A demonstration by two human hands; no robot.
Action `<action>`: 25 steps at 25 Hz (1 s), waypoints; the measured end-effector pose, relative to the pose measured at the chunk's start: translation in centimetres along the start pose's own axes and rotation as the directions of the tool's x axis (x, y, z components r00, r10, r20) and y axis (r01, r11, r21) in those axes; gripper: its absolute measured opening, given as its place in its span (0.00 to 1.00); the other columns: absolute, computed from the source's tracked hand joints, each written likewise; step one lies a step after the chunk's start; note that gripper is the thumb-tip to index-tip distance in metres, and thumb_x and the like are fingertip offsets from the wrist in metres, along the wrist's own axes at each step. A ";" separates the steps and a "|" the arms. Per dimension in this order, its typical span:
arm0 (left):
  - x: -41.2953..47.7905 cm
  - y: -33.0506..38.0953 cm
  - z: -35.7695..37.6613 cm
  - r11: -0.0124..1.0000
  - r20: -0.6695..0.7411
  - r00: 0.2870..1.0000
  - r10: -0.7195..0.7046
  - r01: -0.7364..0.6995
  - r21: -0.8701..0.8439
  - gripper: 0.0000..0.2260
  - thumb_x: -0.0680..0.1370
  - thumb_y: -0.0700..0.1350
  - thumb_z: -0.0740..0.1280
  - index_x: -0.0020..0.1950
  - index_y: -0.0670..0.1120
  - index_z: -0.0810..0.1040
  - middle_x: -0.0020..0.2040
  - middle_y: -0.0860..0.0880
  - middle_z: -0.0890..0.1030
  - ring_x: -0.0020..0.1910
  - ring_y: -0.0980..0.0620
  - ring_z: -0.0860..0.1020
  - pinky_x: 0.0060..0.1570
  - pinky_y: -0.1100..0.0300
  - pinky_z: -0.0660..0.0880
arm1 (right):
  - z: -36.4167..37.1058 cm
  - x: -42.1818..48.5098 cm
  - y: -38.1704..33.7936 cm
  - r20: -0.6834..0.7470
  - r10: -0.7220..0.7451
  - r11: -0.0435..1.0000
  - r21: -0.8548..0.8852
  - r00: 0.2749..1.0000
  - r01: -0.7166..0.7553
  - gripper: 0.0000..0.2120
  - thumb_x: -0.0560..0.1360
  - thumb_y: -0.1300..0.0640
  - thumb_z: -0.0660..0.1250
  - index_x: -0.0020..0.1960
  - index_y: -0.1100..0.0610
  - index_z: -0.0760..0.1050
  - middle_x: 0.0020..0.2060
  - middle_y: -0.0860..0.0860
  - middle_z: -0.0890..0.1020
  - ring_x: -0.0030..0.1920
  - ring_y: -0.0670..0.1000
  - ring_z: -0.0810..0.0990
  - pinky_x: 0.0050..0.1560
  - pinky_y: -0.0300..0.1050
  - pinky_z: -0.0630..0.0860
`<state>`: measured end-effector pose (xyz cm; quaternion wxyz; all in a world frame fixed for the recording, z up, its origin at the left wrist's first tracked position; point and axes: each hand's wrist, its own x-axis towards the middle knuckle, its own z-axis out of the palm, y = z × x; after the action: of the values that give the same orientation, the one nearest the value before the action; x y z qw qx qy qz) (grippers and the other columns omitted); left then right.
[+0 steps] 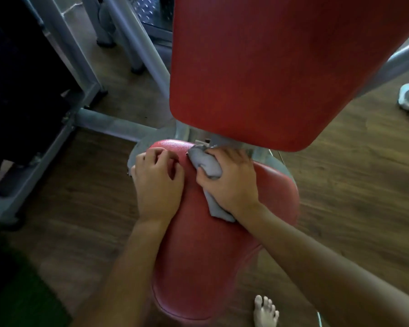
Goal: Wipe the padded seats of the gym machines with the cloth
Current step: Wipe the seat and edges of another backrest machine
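Right hand (pixel 229 182) is closed around a crumpled grey cloth (pixel 207 167), which is pressed against the far end of the red padded vinyl seat (pixel 198 256), just below the gap where the seat meets the upright red padded backrest (pixel 269 67). A loose tail of the cloth trails out toward the near side under the wrist. The left hand (pixel 157 182) is laid on the far left part of the seat with its fingers loosely curled and nothing held in it; it appears to be bracing the seat.

The step in hand is judged to be the wiping of the seat's far edge, next to the grey metal bracket (pixel 222 140) under the backrest. The long near part of the seat is not yet covered by the cloth, so a pull toward the near end, with pressure kept even over the rounded sides, would probably be called for next.

The seat is long and narrow, with rounded corners and a pebbled, slightly glossy skin over soft padding; a seam is seen along its near rim. The backrest is broader and matte. The cloth looks thin and soft. Grey steel tubing (pixel 109 123) and a brown wood-grain floor (pixel 352 185) are seen around the machine.
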<state>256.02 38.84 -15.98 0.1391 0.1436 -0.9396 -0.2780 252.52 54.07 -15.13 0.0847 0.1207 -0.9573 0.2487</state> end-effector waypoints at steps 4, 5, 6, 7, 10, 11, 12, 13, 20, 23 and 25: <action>-0.3 2.4 -1.7 0.989 0.098 0.995 -0.001 -0.013 0.145 0.05 0.76 0.41 0.68 0.51 0.44 0.81 0.53 0.44 0.81 0.52 0.40 0.76 0.48 0.50 0.70 | -3.4 2.2 -0.8 0.225 -0.028 0.999 -0.038 0.974 0.038 0.20 0.68 0.43 0.69 0.55 0.53 0.80 0.46 0.55 0.83 0.46 0.61 0.82 0.44 0.50 0.76; -0.2 3.6 -2.8 0.988 0.142 0.989 -0.049 0.027 0.154 0.06 0.77 0.43 0.67 0.52 0.44 0.82 0.51 0.45 0.81 0.50 0.41 0.77 0.46 0.52 0.70 | -5.3 2.9 -0.9 0.321 -0.023 0.999 -0.024 0.947 0.033 0.21 0.69 0.42 0.71 0.57 0.53 0.79 0.49 0.56 0.83 0.49 0.61 0.82 0.46 0.50 0.75; -0.2 5.3 -4.3 0.985 0.183 0.975 -0.126 0.101 0.137 0.07 0.78 0.46 0.67 0.53 0.47 0.81 0.48 0.47 0.81 0.48 0.42 0.78 0.45 0.54 0.71 | -7.5 3.4 -0.7 0.399 -0.015 1.000 -0.001 0.917 0.016 0.22 0.69 0.42 0.72 0.58 0.52 0.79 0.52 0.56 0.83 0.52 0.61 0.82 0.47 0.49 0.74; -0.1 7.2 -5.9 0.976 0.232 0.951 -0.203 0.177 0.126 0.07 0.79 0.49 0.66 0.54 0.51 0.81 0.46 0.50 0.81 0.46 0.44 0.79 0.45 0.55 0.73 | -10.2 3.8 -0.3 0.455 0.004 1.000 0.009 0.891 -0.009 0.21 0.69 0.41 0.72 0.58 0.51 0.78 0.52 0.54 0.83 0.54 0.60 0.81 0.47 0.48 0.73; -0.9 14.3 -11.3 0.968 0.269 0.934 -0.237 0.203 0.149 0.08 0.78 0.54 0.65 0.54 0.57 0.79 0.47 0.54 0.83 0.47 0.45 0.82 0.50 0.51 0.78 | -20.4 4.0 1.0 0.487 -0.003 0.994 0.099 0.874 -0.052 0.17 0.68 0.39 0.72 0.52 0.48 0.78 0.46 0.49 0.84 0.49 0.56 0.82 0.43 0.45 0.72; -1.6 17.1 -13.4 0.971 0.256 0.941 -0.220 0.186 0.151 0.07 0.78 0.55 0.64 0.54 0.57 0.79 0.47 0.55 0.83 0.47 0.46 0.82 0.50 0.51 0.78 | -24.1 3.7 1.1 0.483 -0.026 0.989 0.138 0.875 -0.047 0.15 0.68 0.40 0.73 0.49 0.48 0.78 0.42 0.47 0.83 0.46 0.53 0.82 0.42 0.45 0.73; -2.2 19.9 -15.4 0.976 0.237 0.952 -0.192 0.159 0.149 0.07 0.78 0.55 0.64 0.53 0.57 0.79 0.47 0.56 0.82 0.46 0.48 0.81 0.48 0.52 0.77 | -27.6 3.4 0.9 0.471 -0.038 0.987 0.157 0.881 -0.042 0.14 0.68 0.40 0.73 0.46 0.48 0.78 0.39 0.45 0.83 0.43 0.50 0.81 0.41 0.46 0.75; -3.0 22.6 -17.4 0.982 0.226 0.963 -0.150 0.119 0.148 0.07 0.79 0.56 0.64 0.52 0.57 0.79 0.46 0.57 0.81 0.45 0.51 0.80 0.45 0.54 0.76 | -31.0 3.1 0.6 0.453 -0.038 0.987 0.159 0.890 -0.038 0.13 0.68 0.40 0.73 0.45 0.48 0.78 0.37 0.44 0.82 0.41 0.48 0.80 0.41 0.46 0.76; -9.0 32.6 -27.5 0.978 0.216 0.976 -0.032 -0.015 0.210 0.09 0.80 0.59 0.60 0.55 0.58 0.77 0.50 0.61 0.77 0.47 0.59 0.74 0.42 0.57 0.68 | -46.0 -0.4 -3.2 0.395 -0.107 0.991 -0.027 0.912 0.128 0.15 0.69 0.39 0.69 0.51 0.45 0.76 0.41 0.43 0.80 0.44 0.49 0.78 0.44 0.48 0.75; -11.3 33.9 -32.2 0.969 0.180 0.981 -0.073 0.026 0.247 0.09 0.80 0.58 0.61 0.55 0.58 0.77 0.50 0.59 0.77 0.49 0.57 0.75 0.44 0.55 0.69 | -49.7 -2.5 -5.2 0.418 -0.134 0.982 -0.066 0.898 0.177 0.15 0.68 0.38 0.68 0.51 0.43 0.75 0.43 0.43 0.80 0.45 0.49 0.79 0.44 0.47 0.75; -12.9 34.8 -34.4 0.966 0.159 0.984 -0.077 0.034 0.257 0.10 0.80 0.58 0.61 0.56 0.57 0.77 0.50 0.58 0.78 0.50 0.56 0.76 0.45 0.54 0.72 | -51.7 -4.0 -6.3 0.421 -0.159 0.980 -0.045 0.893 0.196 0.16 0.68 0.40 0.68 0.54 0.41 0.74 0.47 0.42 0.80 0.48 0.50 0.79 0.45 0.48 0.75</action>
<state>272.92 54.68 29.03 0.0322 0.1627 -0.9712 -0.1709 263.32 75.12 31.43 -0.0932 0.2540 -0.9481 0.1670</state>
